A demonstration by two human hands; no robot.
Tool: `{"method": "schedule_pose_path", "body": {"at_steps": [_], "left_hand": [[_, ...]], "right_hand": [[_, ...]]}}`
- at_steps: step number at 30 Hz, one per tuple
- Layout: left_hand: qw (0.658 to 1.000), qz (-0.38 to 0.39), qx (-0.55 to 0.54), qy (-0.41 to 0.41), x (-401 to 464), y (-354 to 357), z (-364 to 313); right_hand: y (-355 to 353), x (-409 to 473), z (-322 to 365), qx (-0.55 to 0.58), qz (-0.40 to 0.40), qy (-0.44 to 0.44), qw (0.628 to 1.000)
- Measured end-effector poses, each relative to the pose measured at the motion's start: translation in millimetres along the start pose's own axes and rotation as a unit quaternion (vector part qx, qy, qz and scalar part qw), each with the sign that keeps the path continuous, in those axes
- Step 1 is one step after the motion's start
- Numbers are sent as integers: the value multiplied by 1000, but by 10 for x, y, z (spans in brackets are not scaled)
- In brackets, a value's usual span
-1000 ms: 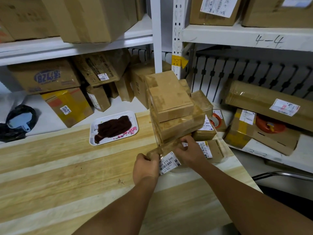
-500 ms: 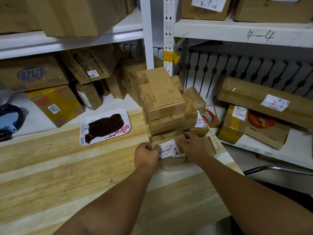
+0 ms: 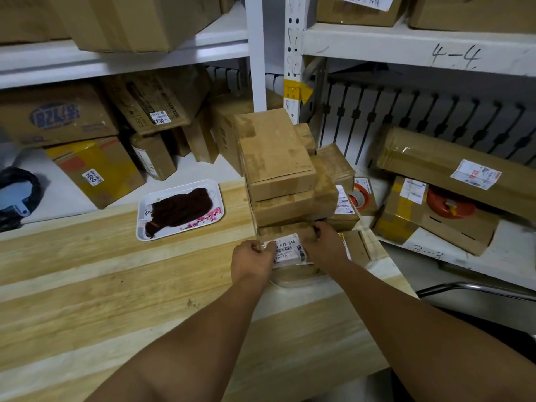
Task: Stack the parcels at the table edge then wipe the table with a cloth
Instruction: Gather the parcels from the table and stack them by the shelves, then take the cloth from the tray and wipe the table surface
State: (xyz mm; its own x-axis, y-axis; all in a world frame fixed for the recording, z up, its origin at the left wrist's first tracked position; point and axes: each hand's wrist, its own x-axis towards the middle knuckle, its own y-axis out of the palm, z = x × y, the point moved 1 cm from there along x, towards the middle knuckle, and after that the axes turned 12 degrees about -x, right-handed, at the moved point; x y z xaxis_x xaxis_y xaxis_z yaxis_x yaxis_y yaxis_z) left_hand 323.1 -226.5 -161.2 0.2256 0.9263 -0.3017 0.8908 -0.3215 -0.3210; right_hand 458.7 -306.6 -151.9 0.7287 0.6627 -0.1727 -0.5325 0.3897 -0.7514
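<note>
On the far left a dark, blurred object (image 3: 17, 195) lies on the low white shelf (image 3: 66, 195), with cartons behind it. Next along, near the back edge of the wooden table (image 3: 87, 285), sits a white tray (image 3: 145, 227) with a pink flower print, and a dark brown cloth (image 3: 179, 210) lies bunched on it, well apart from both hands.

The left hand (image 3: 252, 262) is curled tight on the left corner of the bottom parcel (image 3: 285, 233) — fingers closed around its edge, thumb near the white barcode label (image 3: 290, 250). That parcel lies flat on the table near the right end, and it is the lowest of the stack. Above it rests a wider middle parcel (image 3: 293, 207), and on top a smaller top box (image 3: 275, 152), each roughly squared on the one below.

The right hand (image 3: 326, 245) grips the bottom parcel's right side, fingers bent over its upper edge and touching the underside of the middle parcel.

Behind and right of the stack, more small parcels (image 3: 336, 163) crowd the table corner. Further right, the shelf marked 3-3 carries a long taped carton (image 3: 452, 169) and orange tape rolls (image 3: 449, 206).
</note>
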Motion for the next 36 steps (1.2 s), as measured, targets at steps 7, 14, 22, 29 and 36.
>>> {"method": "schedule_pose_path", "body": {"at_steps": [7,14,22,29,36], "left_hand": [[1000,-18,-16,-5,49,-28,37],[999,-17,-29,12,90,-211,10],[999,-34,-42,1,255,-835,120],[997,-61,-44,-7,530,-1624,254],[999,-38,-18,-13,745,-2175,452]], "right_hand": [[-75,-86,118,-70,-125,-63,988],[70,-314,550,-82,-136,-171,972],[550,-487,1060,-75,-50,-204,975],[890,-511,1366,-109,-13,-222,969],[1334,-517,1689,-147,21,-213,966]]}}
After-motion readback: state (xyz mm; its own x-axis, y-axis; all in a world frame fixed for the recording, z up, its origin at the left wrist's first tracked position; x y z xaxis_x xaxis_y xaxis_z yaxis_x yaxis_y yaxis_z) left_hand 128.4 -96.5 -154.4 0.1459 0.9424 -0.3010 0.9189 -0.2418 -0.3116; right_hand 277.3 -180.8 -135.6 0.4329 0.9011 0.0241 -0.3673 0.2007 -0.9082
